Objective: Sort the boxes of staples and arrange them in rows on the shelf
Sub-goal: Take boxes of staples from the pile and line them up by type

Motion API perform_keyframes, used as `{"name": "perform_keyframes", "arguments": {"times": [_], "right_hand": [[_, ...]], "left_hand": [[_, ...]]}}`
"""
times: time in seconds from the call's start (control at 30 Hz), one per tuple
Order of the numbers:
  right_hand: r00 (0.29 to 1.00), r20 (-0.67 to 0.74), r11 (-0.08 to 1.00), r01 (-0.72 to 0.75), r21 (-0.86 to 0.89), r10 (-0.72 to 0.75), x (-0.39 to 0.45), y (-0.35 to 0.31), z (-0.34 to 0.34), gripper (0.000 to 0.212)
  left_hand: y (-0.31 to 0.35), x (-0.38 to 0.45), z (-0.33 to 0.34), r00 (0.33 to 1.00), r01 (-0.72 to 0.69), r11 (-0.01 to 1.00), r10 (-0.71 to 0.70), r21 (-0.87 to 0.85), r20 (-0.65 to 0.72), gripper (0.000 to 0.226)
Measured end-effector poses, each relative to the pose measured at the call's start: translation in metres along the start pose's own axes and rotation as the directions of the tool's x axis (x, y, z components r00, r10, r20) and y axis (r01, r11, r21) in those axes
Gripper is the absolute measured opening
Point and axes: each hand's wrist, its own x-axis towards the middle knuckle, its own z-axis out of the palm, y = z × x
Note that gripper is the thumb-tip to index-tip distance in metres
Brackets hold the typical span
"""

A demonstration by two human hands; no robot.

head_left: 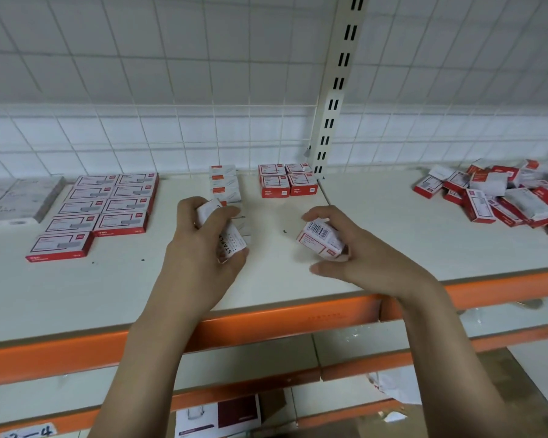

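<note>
Head view: left hand grips white box; right hand grips red-white box.

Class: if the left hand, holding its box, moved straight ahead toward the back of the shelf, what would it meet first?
Probably the white column of boxes directly behind the left hand; depth is uncertain.

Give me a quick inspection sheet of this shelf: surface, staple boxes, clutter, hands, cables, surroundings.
Surface: white shelf board with orange front edge, a few dark specks.
Job's things: flat red-and-white boxes in two rows at left; stacked small boxes at back; white boxes in a column.
Clutter: unsorted heap of red-and-white boxes at right.
Hands: left hand grips a white staples box; right hand holds a barcoded red-and-white box.
Cables: nothing seen.
Surroundings: white wire-grid back panel, slotted upright, lower shelves.
</note>
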Motion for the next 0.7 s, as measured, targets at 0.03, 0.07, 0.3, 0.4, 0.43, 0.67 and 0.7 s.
{"name": "perform_keyframes", "arguments": {"times": [0.03, 0.07, 0.3, 0.4, 0.43, 0.67, 0.7], "right_hand": [[1.0, 0.013, 1.0, -0.007, 0.018, 0.007, 0.0, 0.0, -0.002, 0.063], [1.0, 0.018, 0.999, -0.011, 0.033, 0.01, 0.0, 0.001, -0.005, 0.066], [1.0, -0.012, 0.996, -0.004, 0.084, 0.005, 0.005, 0.009, -0.017, 0.065], [1.0, -0.025, 0.996, 0.011, 0.086, -0.009, 0.008, 0.009, -0.02, 0.063], [1.0, -0.027, 0.996, 0.016, 0.084, -0.014, 0.009, 0.009, -0.022, 0.063], [0.998, -0.056, 0.999, 0.03, 0.04, -0.028, 0.016, 0.014, -0.029, 0.062], [0.998, -0.055, 0.998, 0.026, 0.049, -0.024, 0.018, 0.016, -0.029, 0.063]], "left_hand": [[0.002, 0.001, 0.002, 1.0, 0.001, 1.0, -0.001, -0.001, 0.0, 0.05], [0.003, 0.003, 0.004, 1.0, 0.001, 1.0, -0.001, -0.002, 0.001, 0.05], [0.008, 0.012, 0.014, 1.0, -0.003, 1.0, 0.003, 0.018, -0.006, 0.05], [0.008, 0.016, 0.016, 1.0, -0.013, 0.999, 0.013, 0.032, -0.01, 0.051], [0.008, 0.018, 0.016, 1.0, -0.013, 0.999, 0.013, 0.036, -0.011, 0.052], [0.008, 0.027, 0.017, 1.0, -0.014, 1.0, 0.014, 0.027, -0.02, 0.052], [0.006, 0.028, 0.017, 1.0, -0.012, 0.999, 0.013, 0.034, -0.02, 0.052]]}}
